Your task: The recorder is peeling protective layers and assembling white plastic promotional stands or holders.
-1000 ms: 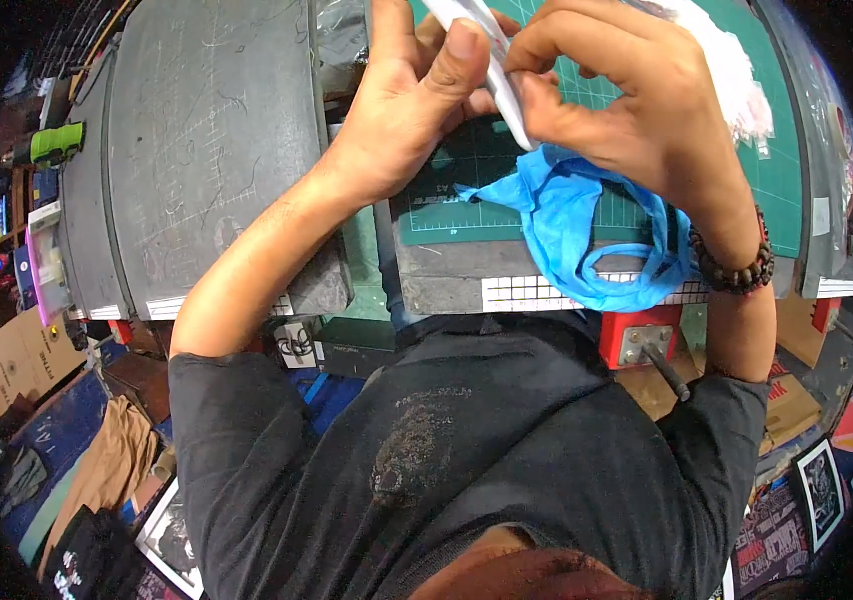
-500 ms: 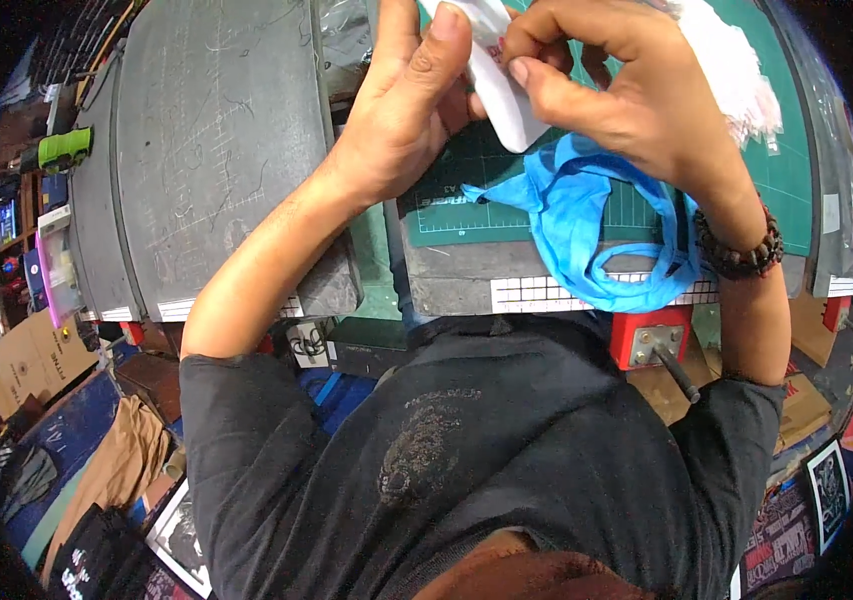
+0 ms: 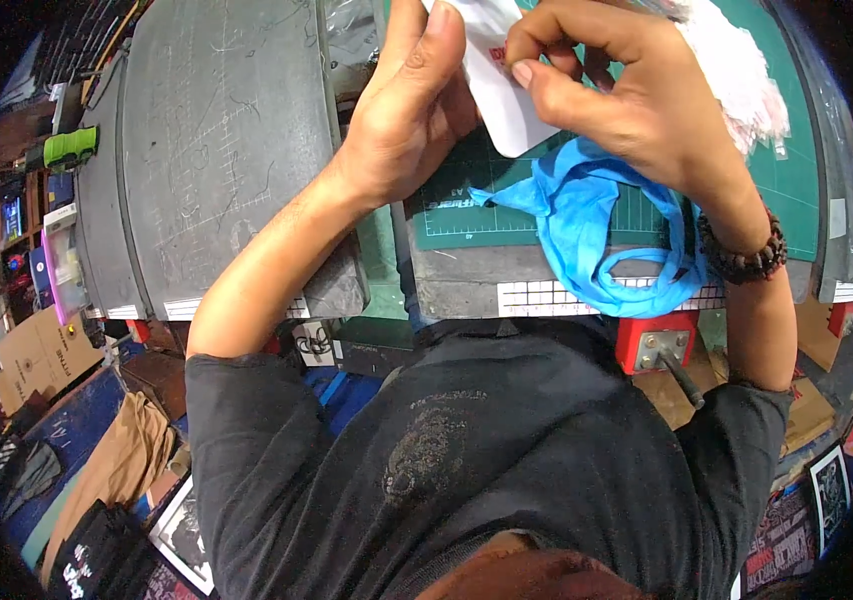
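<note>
Smooth white card [image 3: 502, 100] pinched between the fingers [image 3: 546, 70]; under them thin, crinkled blue plastic bag [image 3: 596, 235], matt green mat [image 3: 796, 170], scratched grey metal slab [image 3: 216, 150] leftward.

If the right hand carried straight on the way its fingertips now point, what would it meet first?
The right hand points leftward; its fingertips already pinch the white card. Straight beyond that lies the left hand, which holds the card's other side. Depth is unclear, but the card comes first.

Open room at 9 o'clock: scratched grey metal plate [image 3: 216, 150] lies bare. Crumpled blue plastic bag [image 3: 596, 230] blocks green cutting mat [image 3: 806, 160] at 5 o'clock. White fluffy wad [image 3: 736, 70] crowds 2 o'clock.
</note>
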{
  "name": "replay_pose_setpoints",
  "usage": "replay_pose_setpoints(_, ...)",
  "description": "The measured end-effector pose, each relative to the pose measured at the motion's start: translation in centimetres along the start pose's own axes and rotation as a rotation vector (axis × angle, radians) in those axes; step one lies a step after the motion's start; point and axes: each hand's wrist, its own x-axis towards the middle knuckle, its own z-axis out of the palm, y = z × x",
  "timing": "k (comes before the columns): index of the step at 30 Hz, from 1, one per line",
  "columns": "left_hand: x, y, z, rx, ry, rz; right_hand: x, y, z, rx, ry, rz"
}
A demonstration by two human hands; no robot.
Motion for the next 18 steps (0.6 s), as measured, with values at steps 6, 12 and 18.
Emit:
replay_pose_setpoints(6, -0.02, 0.13, 0.06, -0.052, 0.022, -0.033, 0.43, 0.75, 0.84, 0.077, 0.027, -0.042)
replay_pose_setpoints(12, -0.07, -0.06, 0.32, -0.089, 0.102, -0.047, 0.13, 0.48, 0.76, 0.017, 0.031, -0.027)
replay_pose_setpoints(18, -0.38, -0.19, -0.02, -0.114, 0.113, -0.078, 0.33, 0.50, 1.12, 0.017, 0.076, -0.075)
